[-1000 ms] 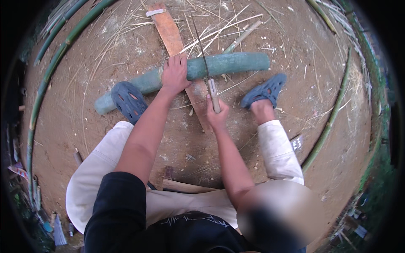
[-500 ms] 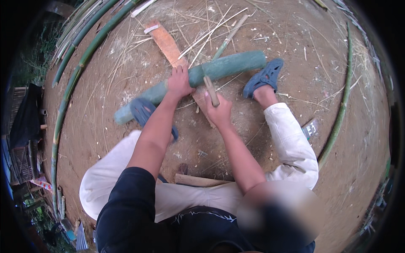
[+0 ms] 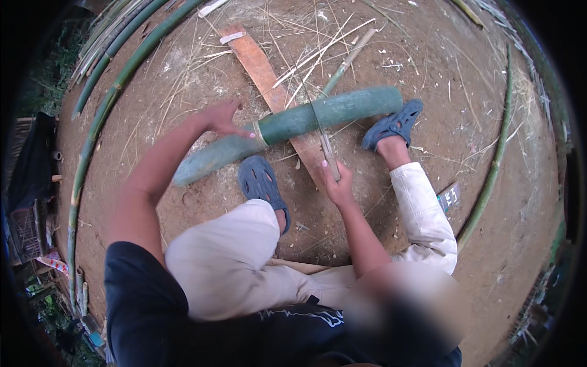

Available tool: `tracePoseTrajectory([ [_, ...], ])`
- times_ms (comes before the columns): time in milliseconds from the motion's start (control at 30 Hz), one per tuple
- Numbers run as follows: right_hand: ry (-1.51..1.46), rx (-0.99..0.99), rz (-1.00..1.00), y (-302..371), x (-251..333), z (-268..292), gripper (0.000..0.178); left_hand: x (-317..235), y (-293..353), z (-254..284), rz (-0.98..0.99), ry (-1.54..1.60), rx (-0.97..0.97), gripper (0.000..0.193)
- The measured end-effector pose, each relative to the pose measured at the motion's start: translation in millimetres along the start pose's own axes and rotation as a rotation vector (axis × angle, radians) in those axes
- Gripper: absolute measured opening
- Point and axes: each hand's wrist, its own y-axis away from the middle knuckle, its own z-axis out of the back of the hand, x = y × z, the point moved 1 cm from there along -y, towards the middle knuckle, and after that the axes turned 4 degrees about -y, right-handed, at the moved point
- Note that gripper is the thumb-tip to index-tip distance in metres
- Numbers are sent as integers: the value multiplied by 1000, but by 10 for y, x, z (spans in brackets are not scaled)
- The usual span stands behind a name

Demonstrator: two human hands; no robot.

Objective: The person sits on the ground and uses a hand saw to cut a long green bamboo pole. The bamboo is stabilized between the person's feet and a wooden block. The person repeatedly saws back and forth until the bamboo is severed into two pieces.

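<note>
The right hand holds a saw, seemingly touching green bamboo.

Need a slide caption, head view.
Right hand holds a saw across thick green bamboo; left hand open near its pale ring.

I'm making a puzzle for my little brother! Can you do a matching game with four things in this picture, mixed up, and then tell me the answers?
Things:
1. Left hand
2. Right hand
3. Wooden plank
4. Clogs

Clues:
A. Passes under the thick green bamboo
B. Dark blue, with holes
C. Open, near the pale ring on the bamboo
D. Wrapped around the saw handle

Right pairs: 1-C, 2-D, 3-A, 4-B.
</note>
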Motion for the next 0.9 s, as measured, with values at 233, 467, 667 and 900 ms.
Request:
tracePoseTrajectory([
  [233, 85, -29, 28, -54, -55, 34, 27, -26, -163, -722, 37, 723, 269, 88],
  [467, 227, 19, -89, -434, 158, 232, 28, -327, 37, -1113, 98, 928, 88, 91],
  [667, 225, -62, -52, -362, 842, 112, 25, -479, 149, -897, 332, 350, -185, 87],
  [900, 169, -45, 71, -159, 1291, 244, 24, -527, 273, -918, 284, -63, -446, 86],
])
